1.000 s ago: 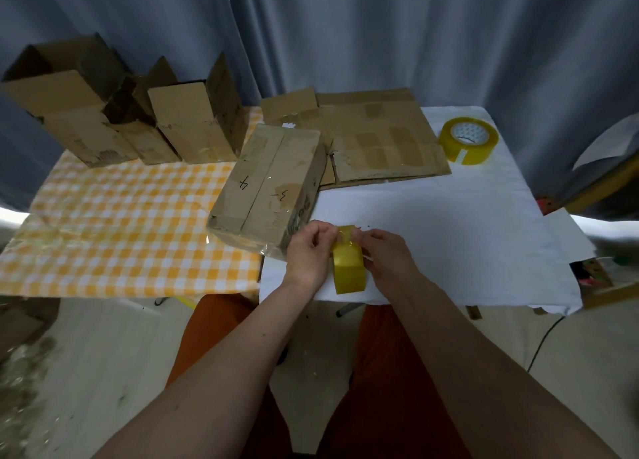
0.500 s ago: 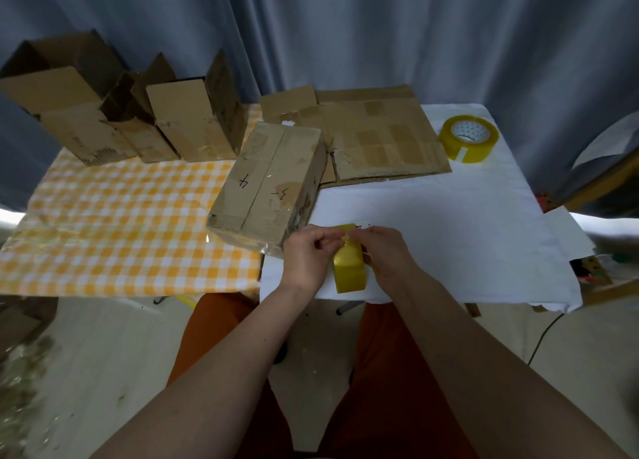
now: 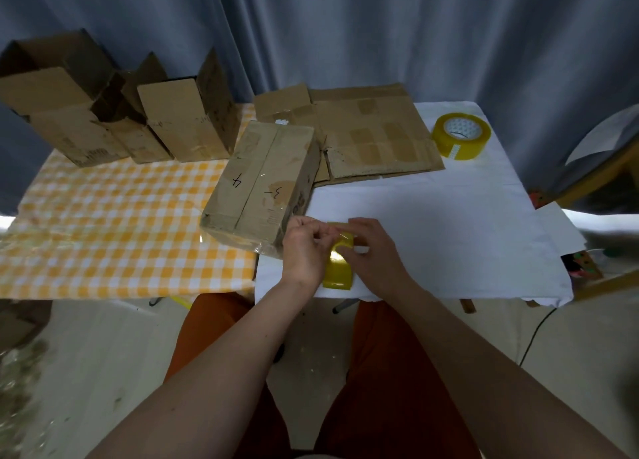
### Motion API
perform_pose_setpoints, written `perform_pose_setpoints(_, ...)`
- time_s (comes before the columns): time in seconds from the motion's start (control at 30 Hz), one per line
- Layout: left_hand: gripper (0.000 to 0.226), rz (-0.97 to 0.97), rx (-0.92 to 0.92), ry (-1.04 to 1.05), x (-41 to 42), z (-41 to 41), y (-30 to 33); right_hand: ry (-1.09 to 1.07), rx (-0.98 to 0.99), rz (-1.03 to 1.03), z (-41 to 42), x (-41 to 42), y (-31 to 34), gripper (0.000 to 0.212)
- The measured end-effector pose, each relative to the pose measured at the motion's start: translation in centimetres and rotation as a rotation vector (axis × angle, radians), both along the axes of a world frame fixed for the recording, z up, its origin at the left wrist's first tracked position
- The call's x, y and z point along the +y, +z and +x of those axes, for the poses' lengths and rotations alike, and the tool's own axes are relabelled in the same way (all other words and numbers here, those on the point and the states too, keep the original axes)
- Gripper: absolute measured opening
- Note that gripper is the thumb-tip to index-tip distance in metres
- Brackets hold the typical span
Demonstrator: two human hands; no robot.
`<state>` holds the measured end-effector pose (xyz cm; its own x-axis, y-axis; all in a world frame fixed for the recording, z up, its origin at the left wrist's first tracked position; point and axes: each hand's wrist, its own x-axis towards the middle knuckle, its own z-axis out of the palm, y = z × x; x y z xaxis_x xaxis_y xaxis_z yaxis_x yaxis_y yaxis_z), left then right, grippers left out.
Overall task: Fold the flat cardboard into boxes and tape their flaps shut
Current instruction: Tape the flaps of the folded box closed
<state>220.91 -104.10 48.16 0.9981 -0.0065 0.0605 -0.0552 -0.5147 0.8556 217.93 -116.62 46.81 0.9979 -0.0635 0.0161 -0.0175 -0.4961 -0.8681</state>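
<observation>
While both hands [image 3: 340, 247] seemingly pinch tape roll [image 3: 339, 268], taped box [image 3: 259, 185] sits just beside.

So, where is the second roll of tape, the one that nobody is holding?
In the head view the spare tape roll stands at the far right of the white cloth, just right of the flat cardboard, untouched.

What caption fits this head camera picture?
Both hands pick at a yellow tape roll beside a taped box.
</observation>
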Motion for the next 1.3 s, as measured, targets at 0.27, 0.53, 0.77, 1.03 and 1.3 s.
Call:
perform_pose_setpoints(0.27,0.007,0.031,0.060,-0.038,0.0,0.0,0.1,-0.196,-0.043,0.004,0.1,-0.1,0.0,0.016)
perform_pose_setpoints(0.53,0.013,-0.167,0.123,-0.124,-0.7,-0.1,0.2,-0.231,0.038,0.121,0.4,-1.5,1.5,0.014)
perform_pose_setpoints(0.77,0.055,-0.012,-0.102,-0.179,2.1,0.1,-0.3,-0.046,0.055,-0.689,0.0,-5.1,-1.1,0.015)
perform_pose_setpoints(1.03,0.054,0.304,-0.303,0.125,11.2,2.5,-0.1,-0.099,0.149,-0.550,0.7,-2.4,-1.4,0.051)
perform_pose_setpoints(1.3,0.045,0.159,0.188,0.203,16.4,6.9,-0.2,-0.047,0.102,0.263,3.1,11.0,2.0,0.041)
